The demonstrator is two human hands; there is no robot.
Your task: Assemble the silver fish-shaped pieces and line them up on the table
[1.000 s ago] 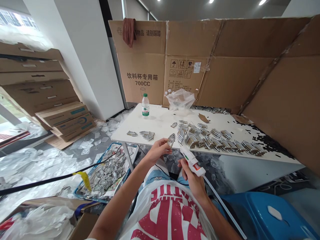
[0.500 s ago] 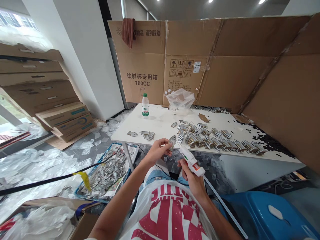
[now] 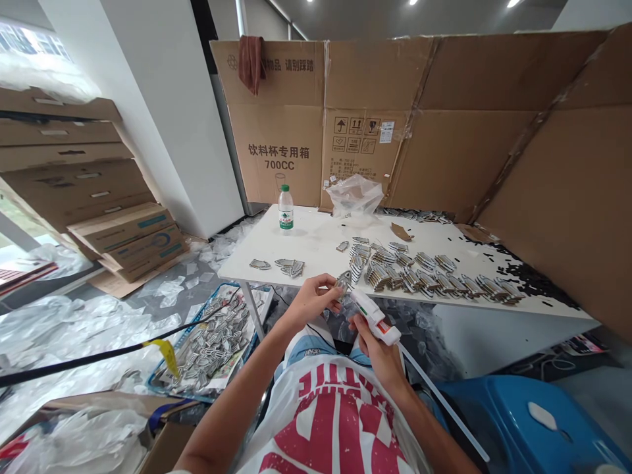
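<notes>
My left hand [image 3: 318, 296] pinches a small pointed silver metal piece [image 3: 344, 280] just in front of the table's edge. Wrapped around the handle of a white hot glue gun [image 3: 370, 312] is my right hand [image 3: 372, 339]. The gun's nozzle points up and left, right beside the metal piece; I cannot tell whether they touch. A long white glue stick [image 3: 444, 405] sticks out of the gun's back end. Stacks of similar metal pieces [image 3: 409, 276] stand on the white table [image 3: 316, 234], and a few more pieces [image 3: 290, 266] lie to the left of them.
A water bottle [image 3: 286, 209] and a clear plastic bag [image 3: 355, 196] stand at the back. Cardboard panels [image 3: 276, 125] wall the table. A blue tray [image 3: 170, 345] of metal pieces lies lower left; a blue stool [image 3: 518, 428] is at right. Black bits [image 3: 538, 280] litter the right end.
The glue gun has moved slightly left, and its nozzle has come up to the metal piece. My left hand still holds the piece, now turned a little.
</notes>
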